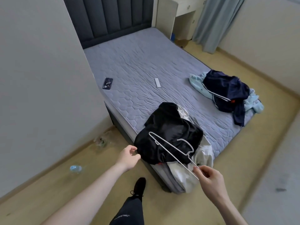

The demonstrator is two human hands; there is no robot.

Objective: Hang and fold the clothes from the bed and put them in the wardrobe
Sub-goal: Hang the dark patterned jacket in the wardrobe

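The task looks barely begun: no garment is on a hanger or folded yet. The right hand pinches one end of a white wire hanger over the black garment, heaped at the bed's near corner, six o'clock. The left hand, fingers loosely curled, touches its edge (grip unclear). A navy-and-blue pile waits at three o'clock.

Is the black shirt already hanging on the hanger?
No, the black garment lies crumpled on the bed, while the right hand holds the bare wire hanger above it.
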